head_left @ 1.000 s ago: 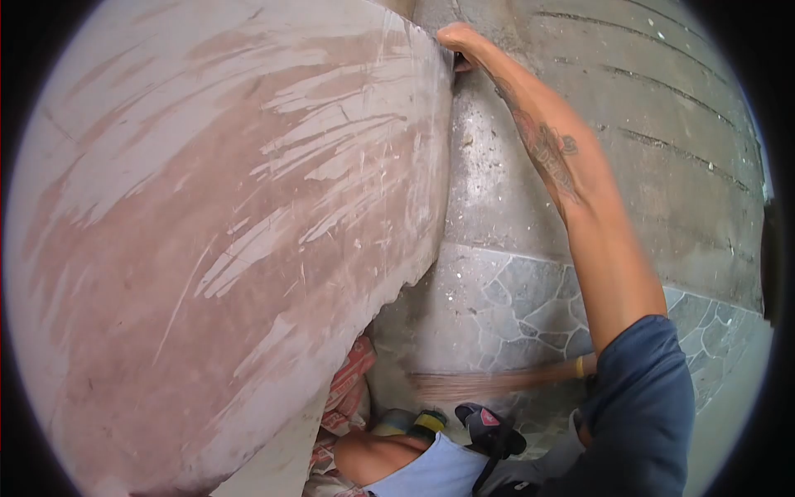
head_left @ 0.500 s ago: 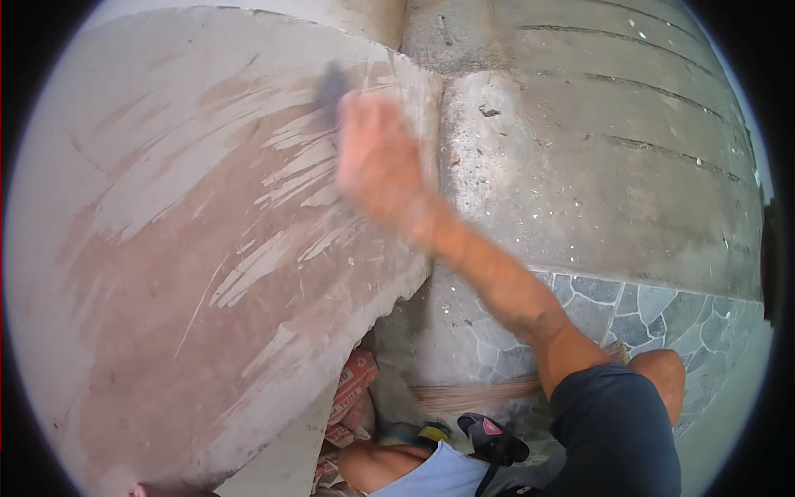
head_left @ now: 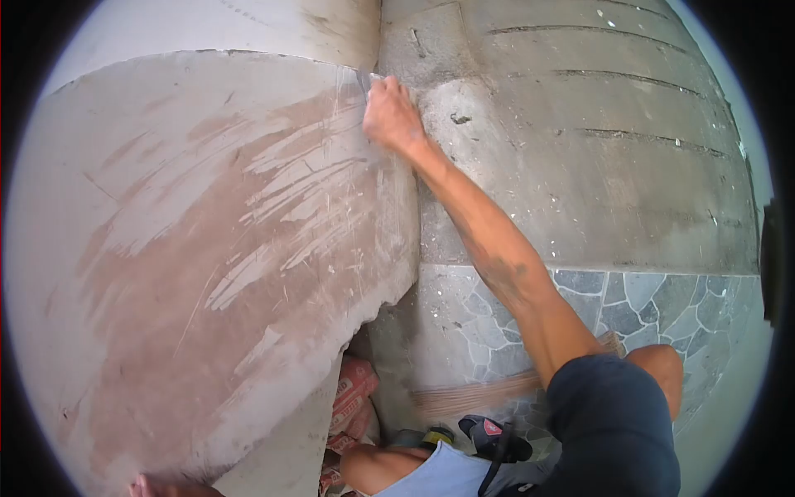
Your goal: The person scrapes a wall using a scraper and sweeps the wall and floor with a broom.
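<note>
My right hand (head_left: 392,114) is closed around a scraper with a thin dark blade (head_left: 363,82). The blade shows edge-on at the upper right corner of a broad pale panel (head_left: 166,273); whether it touches is unclear. Streaked, reddish-brown patches and lighter scrape marks cover much of the panel. At the bottom left, the fingertips of my left hand (head_left: 142,487) rest against the panel's lower part, fingers extended, with nothing visible in them. The rest of that hand is cut off by the frame.
A rough grey concrete surface (head_left: 571,190) with dark grooves and pale flecks adjoins the panel's right side. Below it lies stone-patterned flooring (head_left: 633,311). Red-and-white printed sacks (head_left: 352,398) sit under the panel's jagged edge, near a bundle of thin strips (head_left: 472,396) and black footwear (head_left: 497,439).
My right hand with the scraper has moved up and right to the panel's top corner, and its blur has gone. The view has shifted slightly. My left hand stays at the bottom left.
</note>
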Demonstrator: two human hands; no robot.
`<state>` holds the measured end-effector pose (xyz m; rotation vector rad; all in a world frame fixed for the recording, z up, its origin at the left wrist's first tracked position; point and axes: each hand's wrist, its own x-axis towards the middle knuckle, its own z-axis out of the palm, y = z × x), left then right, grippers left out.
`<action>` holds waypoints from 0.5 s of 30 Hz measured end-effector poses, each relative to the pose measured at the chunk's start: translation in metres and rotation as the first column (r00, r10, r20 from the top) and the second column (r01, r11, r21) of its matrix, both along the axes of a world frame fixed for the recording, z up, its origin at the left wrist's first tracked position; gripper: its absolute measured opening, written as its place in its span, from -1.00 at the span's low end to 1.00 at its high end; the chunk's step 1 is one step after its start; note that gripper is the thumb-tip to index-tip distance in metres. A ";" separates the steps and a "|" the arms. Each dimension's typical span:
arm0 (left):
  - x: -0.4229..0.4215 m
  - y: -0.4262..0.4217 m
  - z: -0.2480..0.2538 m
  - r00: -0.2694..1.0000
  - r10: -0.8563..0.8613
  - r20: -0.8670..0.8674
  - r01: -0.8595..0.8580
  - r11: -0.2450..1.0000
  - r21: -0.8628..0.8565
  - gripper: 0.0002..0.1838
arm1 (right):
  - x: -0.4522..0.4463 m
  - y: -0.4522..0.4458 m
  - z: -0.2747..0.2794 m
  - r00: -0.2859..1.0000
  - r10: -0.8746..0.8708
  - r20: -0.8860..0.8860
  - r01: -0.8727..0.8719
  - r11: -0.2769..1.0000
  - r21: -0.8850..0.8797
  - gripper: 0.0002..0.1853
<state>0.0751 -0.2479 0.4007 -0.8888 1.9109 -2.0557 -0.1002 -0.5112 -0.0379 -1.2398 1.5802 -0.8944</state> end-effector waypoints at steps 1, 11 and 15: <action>0.000 0.002 0.001 1.000 0.010 0.015 -0.009 1.000 -0.019 -0.49 | 0.002 -0.005 -0.021 0.999 -0.032 -0.017 0.033 0.999 0.019 -0.58; -0.011 0.001 -0.006 0.993 -0.007 -0.114 0.007 1.000 0.008 -0.53 | 0.016 0.014 0.013 0.992 0.060 -0.113 -0.074 0.990 -0.122 -0.60; -0.012 -0.001 -0.004 0.993 -0.038 -0.109 0.040 0.999 0.022 -0.55 | 0.007 -0.015 -0.049 0.992 0.038 -0.119 -0.040 0.999 -0.012 -0.58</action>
